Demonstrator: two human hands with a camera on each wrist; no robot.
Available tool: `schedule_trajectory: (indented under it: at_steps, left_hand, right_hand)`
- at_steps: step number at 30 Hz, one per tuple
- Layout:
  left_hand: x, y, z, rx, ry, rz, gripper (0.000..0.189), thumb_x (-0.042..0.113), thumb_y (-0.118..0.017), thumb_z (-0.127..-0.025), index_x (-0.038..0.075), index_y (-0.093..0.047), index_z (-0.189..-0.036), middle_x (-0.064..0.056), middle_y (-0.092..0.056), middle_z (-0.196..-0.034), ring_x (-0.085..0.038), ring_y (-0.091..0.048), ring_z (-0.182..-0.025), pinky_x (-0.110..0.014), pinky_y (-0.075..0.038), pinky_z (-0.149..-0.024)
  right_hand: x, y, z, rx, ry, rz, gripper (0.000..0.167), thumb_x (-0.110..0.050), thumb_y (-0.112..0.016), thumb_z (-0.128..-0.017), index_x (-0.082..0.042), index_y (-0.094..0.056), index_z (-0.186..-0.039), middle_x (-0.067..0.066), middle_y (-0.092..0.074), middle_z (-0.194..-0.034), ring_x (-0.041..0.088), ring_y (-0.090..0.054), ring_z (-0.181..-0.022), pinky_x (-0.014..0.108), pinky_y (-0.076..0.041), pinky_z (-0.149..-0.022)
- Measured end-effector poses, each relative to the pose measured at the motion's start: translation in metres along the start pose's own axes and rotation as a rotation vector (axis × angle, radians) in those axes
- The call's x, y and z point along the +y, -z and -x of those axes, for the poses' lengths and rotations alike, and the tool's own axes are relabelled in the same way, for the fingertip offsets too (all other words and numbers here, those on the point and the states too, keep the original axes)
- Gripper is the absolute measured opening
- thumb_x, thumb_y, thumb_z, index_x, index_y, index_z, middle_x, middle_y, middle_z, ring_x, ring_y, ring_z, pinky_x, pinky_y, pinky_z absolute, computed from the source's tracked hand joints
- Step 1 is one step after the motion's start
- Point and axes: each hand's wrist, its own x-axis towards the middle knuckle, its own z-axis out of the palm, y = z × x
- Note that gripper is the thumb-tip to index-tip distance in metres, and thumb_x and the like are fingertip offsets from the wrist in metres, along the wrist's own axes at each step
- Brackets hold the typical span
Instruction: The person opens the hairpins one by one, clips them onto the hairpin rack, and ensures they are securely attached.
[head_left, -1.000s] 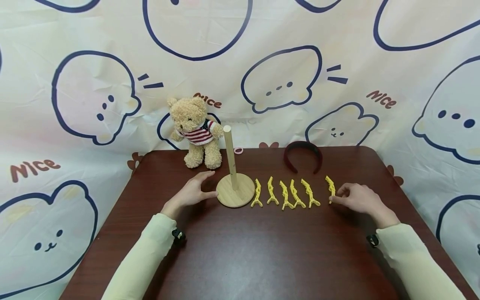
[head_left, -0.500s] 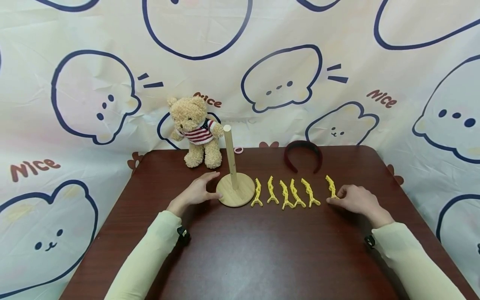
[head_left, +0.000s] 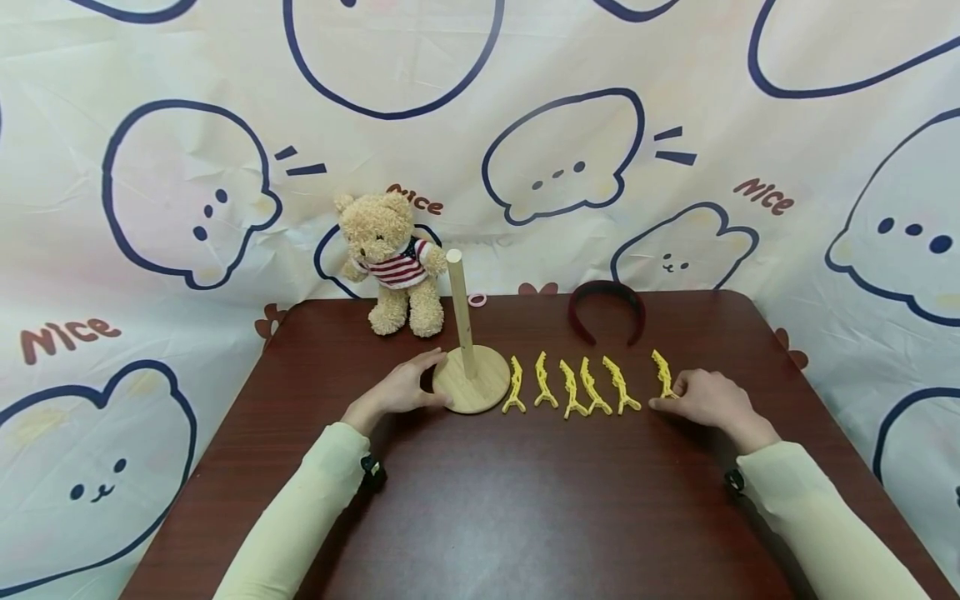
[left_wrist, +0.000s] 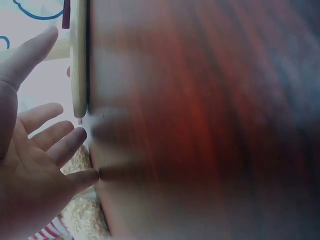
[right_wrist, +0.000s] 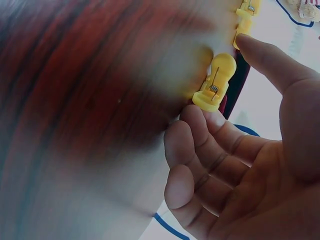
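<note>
A round wooden base (head_left: 480, 383) with an upright wooden post (head_left: 462, 317) stands on the table. At its left edge my left hand (head_left: 401, 388) is spread, thumb and fingertips right at the rim; the left wrist view shows straight fingers beside the base's edge (left_wrist: 79, 60). Several yellow alligator hair clips (head_left: 588, 387) lie in a row right of the base. One more yellow hair clip (head_left: 663, 371) lies apart at the right. My right hand (head_left: 708, 402) is at its forked end. In the right wrist view, thumb and fingers stand apart around that clip (right_wrist: 215, 82).
Behind the base, a teddy bear (head_left: 393, 271) in a striped shirt stands at the back left. A small pink hair tie (head_left: 477, 301) and a dark red headband (head_left: 573, 321) lie along the table's far side. A printed cloth (head_left: 450, 150) hangs behind the table.
My left hand has moved right, up to the wooden base's edge. My right hand has shifted slightly left, its thumb passing across the near end of the separate hair clip.
</note>
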Motion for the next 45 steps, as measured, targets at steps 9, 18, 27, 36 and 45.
schedule_trajectory:
  at_steps: [9, 18, 27, 36, 45]
  left_hand:
    - [0.001, -0.001, -0.003, -0.056, 0.011, -0.009, 0.092, 0.037, -0.083, -0.081, 0.006, -0.036, -0.155, -0.017, -0.027, -0.164, -0.037, -0.031, -0.149, -0.053, -0.031, -0.118]
    - [-0.001, -0.003, -0.006, -0.066, 0.010, -0.023, 0.093, 0.037, -0.083, -0.081, 0.004, -0.036, -0.154, -0.017, -0.027, -0.164, -0.035, -0.030, -0.150, -0.050, -0.031, -0.119]
    - [-0.001, -0.003, -0.007, -0.067, 0.017, -0.024, 0.094, 0.039, -0.083, -0.081, 0.004, -0.036, -0.154, -0.016, -0.027, -0.165, -0.035, -0.030, -0.150, -0.051, -0.031, -0.119]
    - [0.001, -0.003, -0.007, -0.072, 0.012, -0.002, 0.094, 0.036, -0.082, -0.082, 0.001, -0.034, -0.154, -0.019, -0.025, -0.164, -0.036, -0.029, -0.150, -0.051, -0.030, -0.120]
    - [0.001, -0.005, -0.007, -0.093, 0.022, 0.011, 0.095, 0.038, -0.082, -0.082, 0.005, -0.033, -0.156, -0.020, -0.022, -0.165, -0.038, -0.027, -0.150, -0.053, -0.028, -0.120]
  right_hand:
    - [0.001, 0.000, -0.002, 0.003, -0.028, -0.024, 0.047, -0.058, -0.075, -0.079, -0.013, -0.062, -0.072, 0.002, -0.056, -0.064, 0.018, -0.052, -0.062, 0.031, -0.038, -0.052]
    - [0.001, 0.002, -0.003, 0.002, -0.031, -0.022, 0.046, -0.056, -0.075, -0.081, -0.013, -0.063, -0.071, 0.003, -0.057, -0.064, 0.019, -0.052, -0.061, 0.031, -0.039, -0.052]
    - [0.009, 0.007, 0.001, 0.018, -0.014, -0.056, 0.041, -0.051, -0.073, -0.084, -0.012, -0.067, -0.071, 0.001, -0.058, -0.064, 0.017, -0.053, -0.062, 0.029, -0.040, -0.052]
    - [0.012, 0.016, 0.004, 0.074, -0.002, -0.084, 0.043, -0.049, -0.072, -0.085, -0.006, -0.067, -0.084, 0.003, -0.060, -0.070, 0.018, -0.053, -0.065, 0.029, -0.040, -0.054]
    - [0.005, 0.023, 0.007, 0.171, 0.036, -0.104, 0.046, -0.047, -0.074, -0.085, -0.002, -0.069, -0.095, 0.007, -0.067, -0.079, 0.020, -0.055, -0.069, 0.028, -0.041, -0.056]
